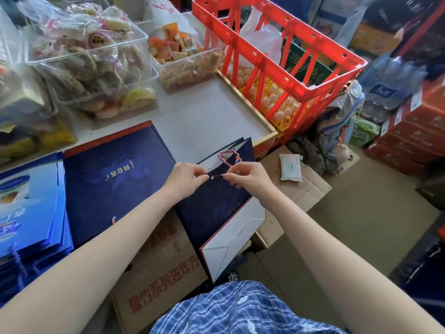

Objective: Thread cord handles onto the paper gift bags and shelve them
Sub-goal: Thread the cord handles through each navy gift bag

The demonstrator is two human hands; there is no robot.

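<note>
Fingers of the left hand pinch the rim of the navy bag beside its eyelet; the right hand pinches the cord tip at that eyelet. Bag stands tilted off the table edge, over cartons

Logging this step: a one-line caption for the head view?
Both hands, left hand and right hand, thread a multicoloured cord into a navy paper gift bag.

both bare forearms reach forward and converge. the left hand has fingertips pinched together, pointing right. the right hand faces it close by, thumb and forefinger pinched, other fingers curled.
</note>
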